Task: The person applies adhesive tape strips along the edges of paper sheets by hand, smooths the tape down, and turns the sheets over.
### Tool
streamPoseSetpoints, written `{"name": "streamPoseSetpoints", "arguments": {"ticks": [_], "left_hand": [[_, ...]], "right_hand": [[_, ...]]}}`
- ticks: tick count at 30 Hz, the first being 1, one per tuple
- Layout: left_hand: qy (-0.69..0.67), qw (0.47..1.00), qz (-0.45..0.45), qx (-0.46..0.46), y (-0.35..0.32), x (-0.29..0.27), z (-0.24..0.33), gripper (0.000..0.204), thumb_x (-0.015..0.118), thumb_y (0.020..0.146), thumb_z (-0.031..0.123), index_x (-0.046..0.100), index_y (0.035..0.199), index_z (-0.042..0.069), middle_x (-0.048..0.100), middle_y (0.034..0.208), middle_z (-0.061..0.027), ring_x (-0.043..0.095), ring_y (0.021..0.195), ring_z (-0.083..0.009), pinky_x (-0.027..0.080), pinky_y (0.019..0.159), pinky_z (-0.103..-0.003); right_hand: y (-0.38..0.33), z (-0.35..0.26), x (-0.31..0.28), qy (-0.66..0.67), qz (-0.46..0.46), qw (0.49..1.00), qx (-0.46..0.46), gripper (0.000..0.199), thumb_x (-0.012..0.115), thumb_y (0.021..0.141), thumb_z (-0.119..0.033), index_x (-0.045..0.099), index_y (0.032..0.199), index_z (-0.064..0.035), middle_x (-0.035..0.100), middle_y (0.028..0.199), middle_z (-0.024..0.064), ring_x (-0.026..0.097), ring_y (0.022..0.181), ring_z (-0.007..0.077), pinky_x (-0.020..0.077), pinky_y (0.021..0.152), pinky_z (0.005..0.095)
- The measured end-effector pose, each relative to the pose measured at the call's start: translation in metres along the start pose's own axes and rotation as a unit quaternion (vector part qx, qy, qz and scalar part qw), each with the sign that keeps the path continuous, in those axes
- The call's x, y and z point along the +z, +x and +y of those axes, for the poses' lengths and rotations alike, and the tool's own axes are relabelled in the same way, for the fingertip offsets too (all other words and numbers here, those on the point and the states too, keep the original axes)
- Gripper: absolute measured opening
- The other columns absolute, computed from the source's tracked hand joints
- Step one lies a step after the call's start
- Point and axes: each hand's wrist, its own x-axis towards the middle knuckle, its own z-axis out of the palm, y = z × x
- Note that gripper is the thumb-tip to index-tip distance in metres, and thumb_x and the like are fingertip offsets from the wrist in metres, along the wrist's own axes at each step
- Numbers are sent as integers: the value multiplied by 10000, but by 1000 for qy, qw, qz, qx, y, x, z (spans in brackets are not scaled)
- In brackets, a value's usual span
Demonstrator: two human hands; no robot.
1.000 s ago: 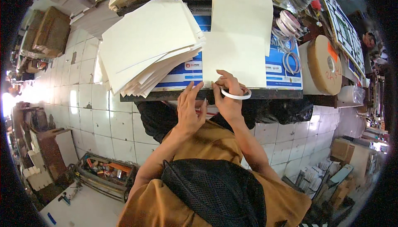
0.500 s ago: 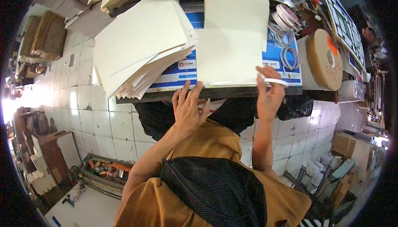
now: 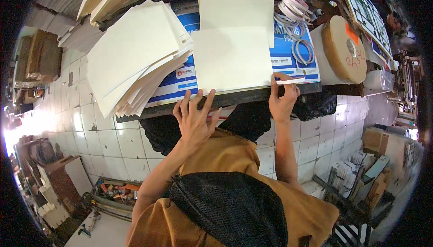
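Observation:
A cream sheet of paper or thin card (image 3: 234, 59) lies on a blue printed mat (image 3: 311, 74) at the table's front edge. My left hand (image 3: 195, 123) rests at its near edge toward the left corner, fingers spread, holding nothing. At the near right corner, my right hand (image 3: 284, 104) pinches a narrow roll of white tape (image 3: 292, 81), seen almost edge-on. The fingertips of that hand are at the sheet's corner. Whether a strip of tape lies along the near edge is too small to tell.
Left of the sheet leans a fanned stack of cream sheets (image 3: 135, 48); another stack (image 3: 234, 3) lies behind. Tape rolls (image 3: 293, 5) and loose rings (image 3: 303, 51) sit at the right, beside a large tan roll (image 3: 340, 50). The table's dark front edge (image 3: 243, 95) runs before me.
The whole view has shifted, so the table things appear farther left. My left hand now sits farther right along the sheet's near edge. The tape roll has turned more edge-on in my right hand.

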Motion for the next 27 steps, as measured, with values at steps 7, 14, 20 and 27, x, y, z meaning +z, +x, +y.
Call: {"name": "streamPoseSetpoints", "arguments": {"ticks": [7,14,20,27], "left_hand": [[-5,1000,1,-18,0,3,4,572,726,897,437,630,1429,250,548,1405,-110,389,1385,-367,246,1122,-532],[59,993,-39,-94,32,-33,8,512,655,958,348,608,1435,168,396,1499,-283,343,1421,-420,219,1154,-576],[-62,996,-57,40,68,-5,49,556,593,1000,322,491,1524,168,322,1638,-188,232,1534,-431,207,1235,-566],[-39,996,-56,61,60,30,65,529,594,998,332,523,1490,149,394,1611,-132,293,1514,-396,225,1219,-578]], "right_hand": [[0,1,3,-18,-10,1000,-19,188,688,935,-130,696,1123,-135,693,1104,27,595,1076,259,330,923,425],[-12,-23,-1,-45,-29,998,-38,164,735,887,-179,722,1046,-141,695,1082,54,593,1050,283,330,938,455],[-29,-58,1,70,-29,997,-4,145,761,872,-164,727,1009,-129,724,1048,53,634,1042,252,345,943,416],[-39,-33,-28,233,47,962,133,129,704,924,-42,706,1052,-62,734,963,62,670,890,219,405,951,384]]}}
